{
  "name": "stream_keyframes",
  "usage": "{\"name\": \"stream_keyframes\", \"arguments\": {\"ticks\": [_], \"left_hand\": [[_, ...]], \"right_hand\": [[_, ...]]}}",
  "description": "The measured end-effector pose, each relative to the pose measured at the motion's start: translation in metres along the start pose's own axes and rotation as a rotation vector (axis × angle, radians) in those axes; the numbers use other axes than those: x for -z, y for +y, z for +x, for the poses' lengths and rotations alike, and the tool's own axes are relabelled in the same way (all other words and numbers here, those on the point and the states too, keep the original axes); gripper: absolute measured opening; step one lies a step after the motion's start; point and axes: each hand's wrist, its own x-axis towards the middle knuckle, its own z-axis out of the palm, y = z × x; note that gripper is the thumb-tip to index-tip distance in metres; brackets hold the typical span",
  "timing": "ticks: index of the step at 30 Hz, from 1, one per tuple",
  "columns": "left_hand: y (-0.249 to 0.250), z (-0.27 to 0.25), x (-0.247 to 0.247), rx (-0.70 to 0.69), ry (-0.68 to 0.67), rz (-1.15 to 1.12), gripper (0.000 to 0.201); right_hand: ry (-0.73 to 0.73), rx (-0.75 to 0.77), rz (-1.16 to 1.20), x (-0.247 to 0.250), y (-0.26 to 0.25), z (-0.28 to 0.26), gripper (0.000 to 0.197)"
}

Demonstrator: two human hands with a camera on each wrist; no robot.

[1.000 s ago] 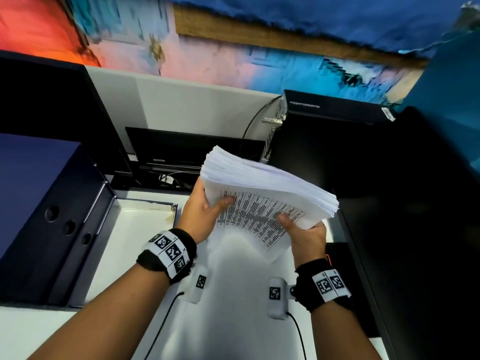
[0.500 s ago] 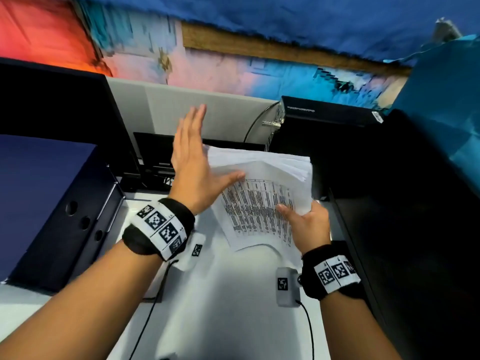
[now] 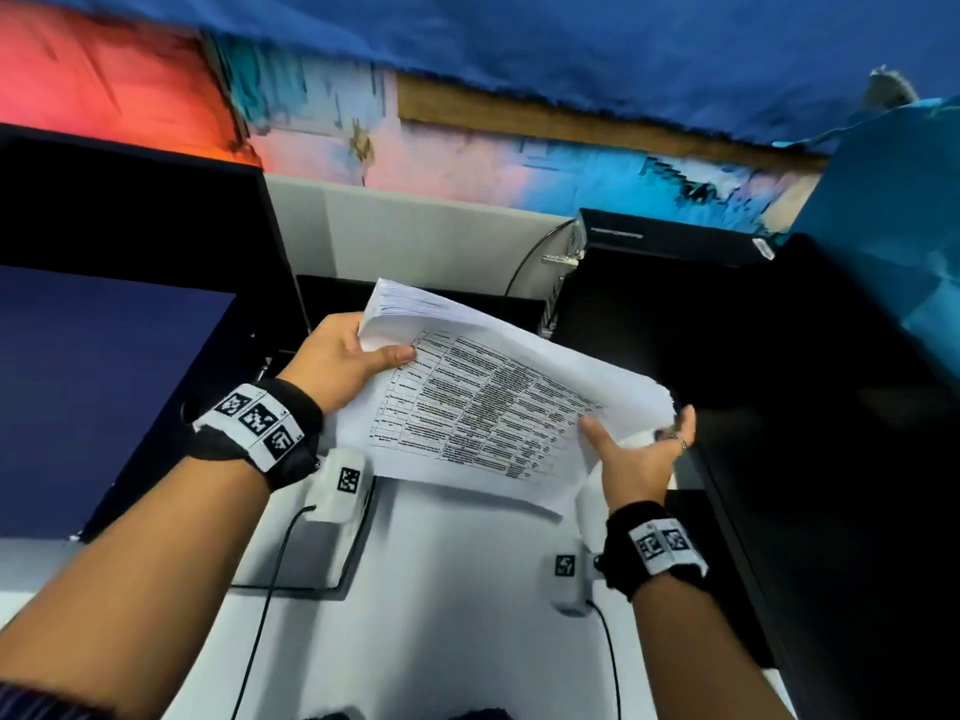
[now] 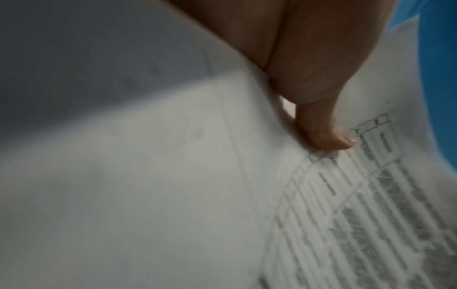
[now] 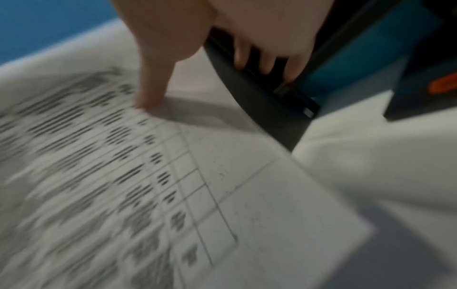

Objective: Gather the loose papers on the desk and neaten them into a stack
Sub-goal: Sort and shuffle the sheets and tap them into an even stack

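The papers (image 3: 498, 402) are a thick white sheaf held clear of the desk, in the middle of the head view. The top sheet carries a printed table — ruled rows and columns of small dark text, too blurred to read. The sheaf lies tilted, its upper-left end higher and its lower-right end drooping. At the upper-left corner the sheet edges show as a fanned, uneven block, not squared. The top sheet's lower edge curls down, and toward the lower right the sheets bend away — loose and unaligned.
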Motion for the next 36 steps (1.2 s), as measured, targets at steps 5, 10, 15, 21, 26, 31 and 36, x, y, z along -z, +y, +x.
{"name": "stream_keyframes", "arguments": {"ticks": [5, 10, 15, 21, 26, 31, 36], "left_hand": [[-0.029, -0.005, -0.032, -0.004, 0.203, -0.05, 0.02], [-0.039, -0.022, -0.085, -0.077, 0.417, -0.094, 0.024], [-0.074, -0.03, -0.09, 0.153, 0.282, -0.119, 0.034], [-0.065, -0.029, -0.093, 0.158, 0.255, -0.197, 0.016], [-0.072, -0.031, -0.082, 0.08, 0.147, -0.14, 0.018], [-0.058, -0.021, -0.094, -0.052, 0.289, -0.067, 0.018], [-0.061, -0.011, -0.089, 0.071, 0.328, -0.117, 0.023]], "right_hand": [[-0.135, -0.038, -0.023, 0.011, -0.011, 0.019, 0.035], [0.018, 0.148, 0.073, 0.017, -0.002, 0.006, 0.04], [0.005, 0.003, 0.082, 0.028, 0.039, -0.016, 0.037], [-0.011, 0.008, 0.061, 0.039, 0.035, -0.01, 0.028], [-0.03, 0.025, 0.084, 0.046, 0.033, -0.007, 0.027], [0.026, 0.115, 0.008, 0.045, 0.028, -0.005, 0.019], [-0.039, 0.125, -0.081, 0.049, 0.02, -0.002, 0.025]]}}
